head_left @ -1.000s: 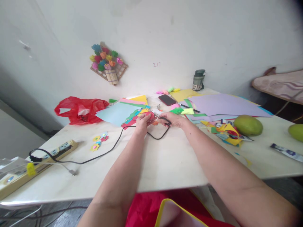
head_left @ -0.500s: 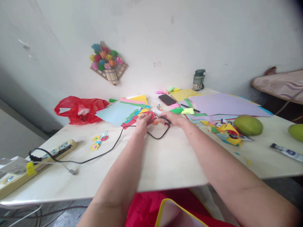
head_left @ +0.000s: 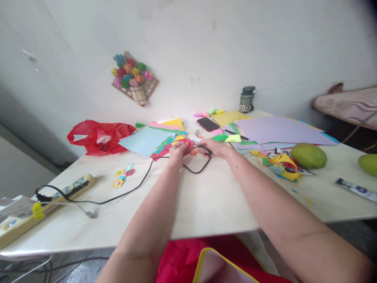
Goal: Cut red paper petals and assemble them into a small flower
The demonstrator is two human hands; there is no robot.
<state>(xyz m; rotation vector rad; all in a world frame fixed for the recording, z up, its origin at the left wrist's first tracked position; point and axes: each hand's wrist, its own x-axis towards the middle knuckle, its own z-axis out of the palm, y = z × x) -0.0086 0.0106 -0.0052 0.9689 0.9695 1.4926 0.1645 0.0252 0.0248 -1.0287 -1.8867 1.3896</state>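
My left hand point(head_left: 178, 152) is closed, with a small piece of red paper point(head_left: 189, 144) pinched between thumb and fingers. Close beside it, my right hand point(head_left: 215, 148) grips a pair of scissors point(head_left: 208, 149) by the dark handles. Their blades point left and away from me, next to the red paper; whether they touch it I cannot tell. Strips of coloured paper point(head_left: 163, 151) with wavy edges lie just beyond my left hand. A black cord point(head_left: 198, 172) loops on the table under both hands.
Small paper flowers point(head_left: 123, 175) and a power strip point(head_left: 73, 187) lie left. A red plastic bag point(head_left: 97, 135) and light blue sheets point(head_left: 147, 142) are behind. A phone point(head_left: 208, 124), purple sheets point(head_left: 273, 129), paper scraps point(head_left: 284, 167) and a green mango point(head_left: 308, 156) occupy the right.
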